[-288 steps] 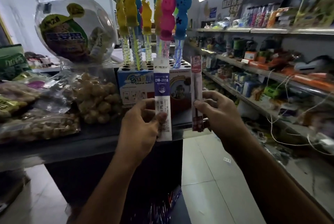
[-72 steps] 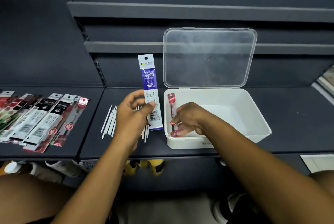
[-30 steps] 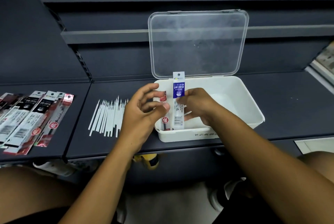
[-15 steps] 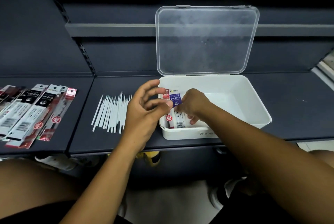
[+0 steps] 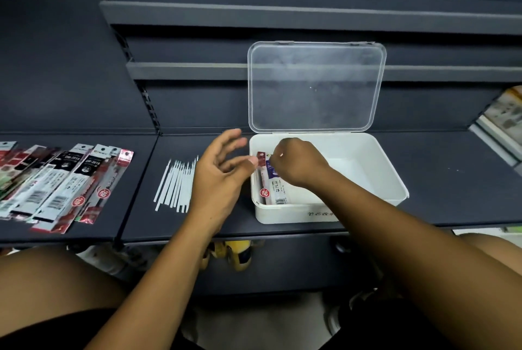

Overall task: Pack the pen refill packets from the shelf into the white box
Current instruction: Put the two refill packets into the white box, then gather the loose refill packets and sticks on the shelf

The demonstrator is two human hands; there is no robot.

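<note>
Half a second ago the blue refill packet (image 5: 278,193) was still tilted up in the right hand (image 5: 296,163). It now lies flat in the white box (image 5: 395,180), against the red refill packet (image 5: 262,180) at the left wall. The right hand's fingers curl over its top end, but whether they still pinch it cannot be told. The left hand (image 5: 220,180) hangs open just beside the box, holding nothing. Two packets appear packed. A fanned row of refill packets (image 5: 65,188) remains on the shelf (image 5: 452,180), so most of the job looks undone.
</note>
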